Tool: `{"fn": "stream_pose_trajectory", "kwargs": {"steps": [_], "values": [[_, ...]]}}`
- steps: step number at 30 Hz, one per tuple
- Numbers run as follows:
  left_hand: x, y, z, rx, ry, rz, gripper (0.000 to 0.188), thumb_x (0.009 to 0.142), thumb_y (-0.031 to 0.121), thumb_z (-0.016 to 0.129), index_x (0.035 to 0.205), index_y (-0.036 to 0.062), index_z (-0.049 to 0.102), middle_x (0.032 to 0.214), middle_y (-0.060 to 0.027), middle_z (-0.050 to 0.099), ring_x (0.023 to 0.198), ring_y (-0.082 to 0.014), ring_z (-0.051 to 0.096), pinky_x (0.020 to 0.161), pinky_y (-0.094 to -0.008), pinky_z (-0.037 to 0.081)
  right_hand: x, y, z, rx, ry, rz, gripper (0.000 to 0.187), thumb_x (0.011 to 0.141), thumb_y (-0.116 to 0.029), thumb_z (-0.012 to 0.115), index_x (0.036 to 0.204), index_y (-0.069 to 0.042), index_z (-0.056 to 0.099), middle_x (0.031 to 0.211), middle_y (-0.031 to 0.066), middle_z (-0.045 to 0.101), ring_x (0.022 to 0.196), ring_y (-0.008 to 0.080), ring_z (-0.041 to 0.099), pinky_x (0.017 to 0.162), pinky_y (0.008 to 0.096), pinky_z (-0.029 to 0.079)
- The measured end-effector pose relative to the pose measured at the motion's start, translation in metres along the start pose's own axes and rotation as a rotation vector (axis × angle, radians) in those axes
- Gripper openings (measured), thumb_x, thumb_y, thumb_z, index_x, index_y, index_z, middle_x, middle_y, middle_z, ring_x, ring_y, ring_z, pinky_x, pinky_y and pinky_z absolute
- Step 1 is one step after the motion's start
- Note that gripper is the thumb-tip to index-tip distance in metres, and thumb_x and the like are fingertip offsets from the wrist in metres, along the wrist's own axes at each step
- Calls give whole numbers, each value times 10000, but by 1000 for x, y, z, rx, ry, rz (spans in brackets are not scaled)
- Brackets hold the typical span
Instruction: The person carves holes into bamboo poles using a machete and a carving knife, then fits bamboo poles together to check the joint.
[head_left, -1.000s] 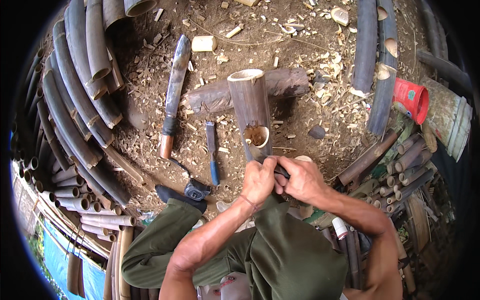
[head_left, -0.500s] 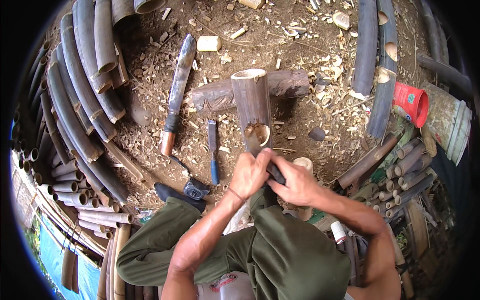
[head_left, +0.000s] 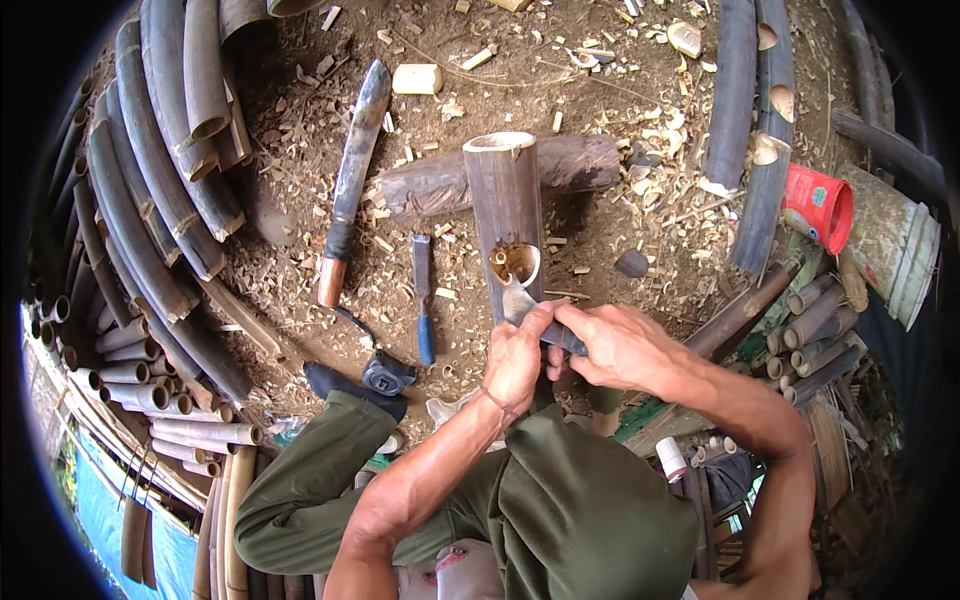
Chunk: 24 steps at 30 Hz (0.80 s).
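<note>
- Both your left hand [head_left: 515,362] and right hand [head_left: 628,345] gripped the knife [head_left: 516,301].
- The bamboo tube [head_left: 504,196] crossed the far log [head_left: 428,188].
- You were likely paring its near notch [head_left: 516,262]; next probably called for steady angling.

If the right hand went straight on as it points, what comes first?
The right hand would likely meet the left hand first, close on its left; depth is hard to judge.

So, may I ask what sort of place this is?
Probably a bamboo workshop: many bamboo poles on the left, pale chips scattered about, and a notched bamboo tube in front of the person.
</note>
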<state>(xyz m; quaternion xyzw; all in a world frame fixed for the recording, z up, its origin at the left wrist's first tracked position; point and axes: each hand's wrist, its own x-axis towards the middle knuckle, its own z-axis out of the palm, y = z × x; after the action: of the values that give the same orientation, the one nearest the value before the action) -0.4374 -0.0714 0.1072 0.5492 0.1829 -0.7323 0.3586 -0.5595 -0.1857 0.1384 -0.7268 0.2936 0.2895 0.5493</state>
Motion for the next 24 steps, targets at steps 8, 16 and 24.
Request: {"fn": "stream_pose_trajectory", "kwargs": {"steps": [8, 16, 24], "values": [[11, 22, -37, 876, 96, 326, 410, 915, 301, 521, 755, -57, 638, 622, -286, 587, 595, -418, 619, 553, -476, 474, 18, -19, 73, 541, 336, 83, 544, 821, -121, 610, 1327, -19, 438, 848, 273, 660, 800, 465, 649, 673, 496, 517], [15, 46, -37, 1230, 216, 349, 489, 890, 310, 500, 693, -123, 617, 687, -355, 581, 732, -485, 646, 670, -526, 503, 39, -29, 103, 654, 498, 136, 519, 812, -105, 623, 1298, -3, 473, 895, 303, 649, 889, 476, 646, 735, 476, 521], [16, 14, 23, 410, 85, 365, 506, 982, 360, 491, 683, -29, 616, 560, -129, 594, 515, -198, 556, 500, -362, 433, 3, 9, 10, -226, 483, -20, 416, 748, -81, 668, 1154, -81, 575, 846, 154, 682, 731, 348, 684, 613, 431, 564]]}}
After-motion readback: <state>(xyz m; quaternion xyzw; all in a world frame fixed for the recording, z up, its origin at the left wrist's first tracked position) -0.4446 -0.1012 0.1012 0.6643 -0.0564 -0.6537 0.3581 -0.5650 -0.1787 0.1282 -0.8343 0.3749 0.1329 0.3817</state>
